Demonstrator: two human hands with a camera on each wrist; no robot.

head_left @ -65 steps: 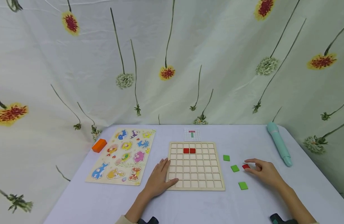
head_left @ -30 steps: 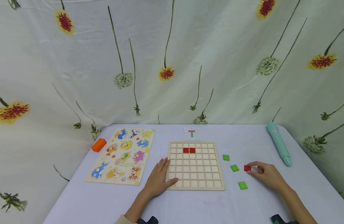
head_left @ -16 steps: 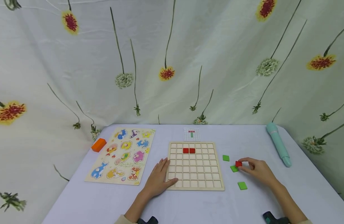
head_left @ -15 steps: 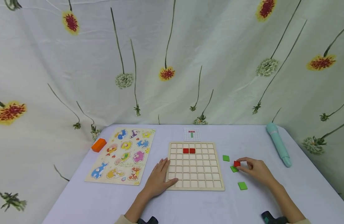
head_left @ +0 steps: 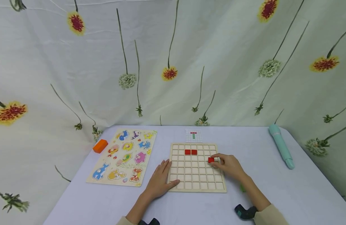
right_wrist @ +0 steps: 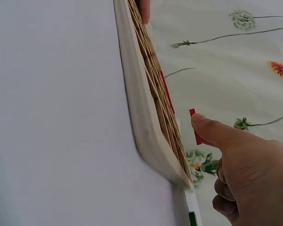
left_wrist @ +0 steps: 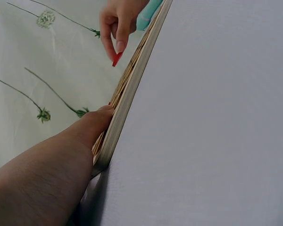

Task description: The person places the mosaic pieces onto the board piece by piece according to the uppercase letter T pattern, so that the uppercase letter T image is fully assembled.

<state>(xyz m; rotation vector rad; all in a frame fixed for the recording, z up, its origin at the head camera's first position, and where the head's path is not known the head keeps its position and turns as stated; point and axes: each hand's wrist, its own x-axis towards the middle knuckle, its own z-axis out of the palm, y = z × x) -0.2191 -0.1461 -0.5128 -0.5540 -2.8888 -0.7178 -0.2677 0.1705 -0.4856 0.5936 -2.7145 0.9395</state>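
Note:
My right hand (head_left: 231,166) pinches a red square tile (head_left: 211,160) between thumb and fingers, over the right part of the wooden grid board (head_left: 224,187). In the right wrist view the pinched tile stands on edge, apart from the board. Two red tiles (head_left: 190,152) sit side by side in the board's second row. My left hand (head_left: 158,180) lies with fingers spread on the board's left edge, thumb on its lower left corner. One green tile (head_left: 242,188) peeks out beside my right forearm, which hides the area around it.
Behind the board lies a small pattern card (head_left: 193,136) with a red and green T. An animal picture puzzle (head_left: 120,157) lies at left, beside an orange block (head_left: 100,146). A teal wand-shaped thing (head_left: 281,146) lies at the right edge.
My right hand has picked the red tile off the table and carried it left, past the green tiles, to above the board. The left hand has stayed in place.

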